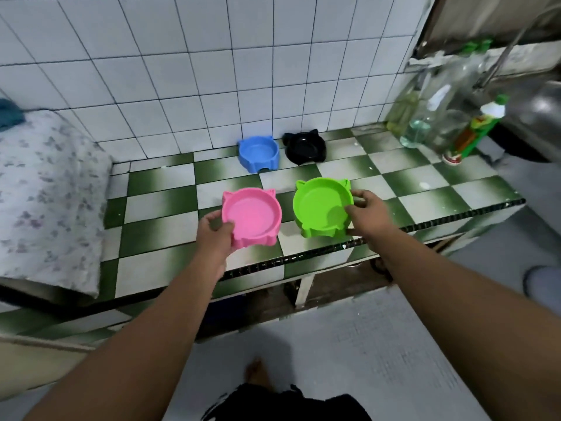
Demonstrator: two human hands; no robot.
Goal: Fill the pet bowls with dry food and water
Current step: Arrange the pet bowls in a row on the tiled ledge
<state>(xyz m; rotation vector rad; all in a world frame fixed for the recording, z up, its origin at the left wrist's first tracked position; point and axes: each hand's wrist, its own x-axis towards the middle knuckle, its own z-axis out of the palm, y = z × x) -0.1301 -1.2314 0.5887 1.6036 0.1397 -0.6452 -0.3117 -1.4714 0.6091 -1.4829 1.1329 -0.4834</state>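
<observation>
Two cat-eared pet bowls sit near the front of the green-and-white tiled counter [158,208]. My left hand [214,232] grips the near left rim of the pink bowl [252,215], thumb inside the rim. My right hand [365,212] holds the right rim of the green bowl [321,205], thumb inside. Both bowls look empty. Farther back, against the white tiled wall, stand a blue bowl [258,153] and a black bowl [305,147], both untouched.
Several bottles [425,117] stand at the counter's back right, one with a green label [476,129], beside a metal sink [534,113]. A flower-patterned covered object [45,192] fills the left side. The counter's front edge [303,256] runs below the bowls.
</observation>
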